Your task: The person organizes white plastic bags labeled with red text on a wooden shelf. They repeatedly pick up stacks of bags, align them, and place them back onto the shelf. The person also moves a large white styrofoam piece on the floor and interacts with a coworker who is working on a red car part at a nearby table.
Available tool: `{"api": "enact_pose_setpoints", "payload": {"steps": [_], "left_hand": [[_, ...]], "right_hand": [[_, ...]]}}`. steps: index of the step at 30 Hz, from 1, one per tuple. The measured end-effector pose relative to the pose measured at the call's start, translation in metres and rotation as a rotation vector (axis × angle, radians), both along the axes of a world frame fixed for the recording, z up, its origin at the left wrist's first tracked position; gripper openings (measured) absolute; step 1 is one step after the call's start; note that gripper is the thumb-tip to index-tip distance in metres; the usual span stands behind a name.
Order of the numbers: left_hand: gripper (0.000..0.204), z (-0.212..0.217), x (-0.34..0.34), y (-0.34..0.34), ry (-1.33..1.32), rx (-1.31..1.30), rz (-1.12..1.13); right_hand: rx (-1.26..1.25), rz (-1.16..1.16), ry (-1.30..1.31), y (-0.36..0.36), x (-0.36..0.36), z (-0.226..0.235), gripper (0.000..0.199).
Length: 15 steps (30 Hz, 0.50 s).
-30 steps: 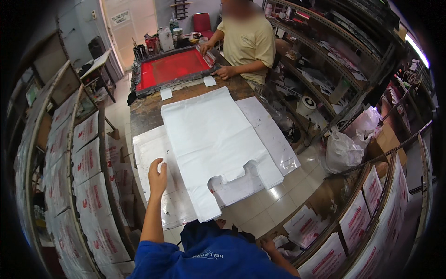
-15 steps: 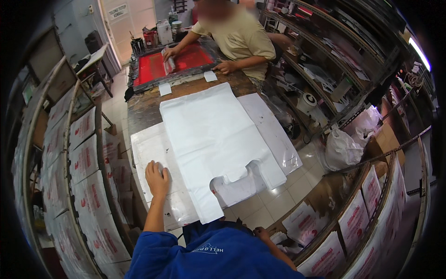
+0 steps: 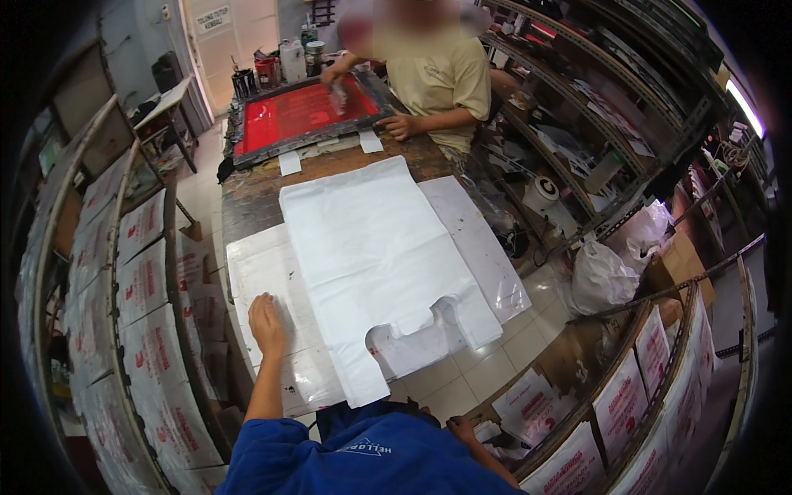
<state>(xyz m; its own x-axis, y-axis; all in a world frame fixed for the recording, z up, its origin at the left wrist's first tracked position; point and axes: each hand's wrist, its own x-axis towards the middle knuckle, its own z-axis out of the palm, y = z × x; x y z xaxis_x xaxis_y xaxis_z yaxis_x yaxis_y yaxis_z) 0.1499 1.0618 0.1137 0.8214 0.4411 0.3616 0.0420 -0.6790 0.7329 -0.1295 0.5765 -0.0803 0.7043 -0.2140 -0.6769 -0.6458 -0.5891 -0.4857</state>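
A stack of white plastic carrier bags (image 3: 371, 239), with cut-out handles toward me, lies flat on a larger white board (image 3: 260, 264) on the worktable. My left hand (image 3: 266, 327) rests at the board's left edge, left of the bags. Its fingers are extended and close together, and I see nothing held in it. Low by my right side is my right hand (image 3: 462, 427), near the drying rack; its fingers are too small and dark to read. Across the table, a person's hand (image 3: 337, 71) holds a squeegee (image 3: 338, 99) on a red printing screen (image 3: 289, 115).
Racks of printed white bags stand at my left (image 3: 148, 289) and lower right (image 3: 623, 396). Ink containers (image 3: 291, 59) stand behind the screen. Filled white plastic sacks (image 3: 606, 276) and a cardboard box (image 3: 681, 268) sit at the right, below cluttered metal shelves (image 3: 569, 91).
My left hand has drawn its spread fingers together at the board's edge. The person opposite has moved the squeegee rightward and away across the screen. The view has shifted slightly.
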Motion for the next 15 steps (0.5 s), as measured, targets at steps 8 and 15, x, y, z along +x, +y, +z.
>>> {"api": "enact_pose_setpoints", "payload": {"steps": [8, 15], "left_hand": [[0.04, 0.022, 0.025, -0.001, -0.065, -0.776, 0.006], [0.031, 0.072, 0.065, -0.03, -0.16, -0.55, -0.243]], "right_hand": [[-0.013, -0.033, -0.16, 0.009, 0.018, 0.0, 0.046], [-0.017, -0.024, -0.081, -0.016, 0.012, 0.009, 0.042]]}}
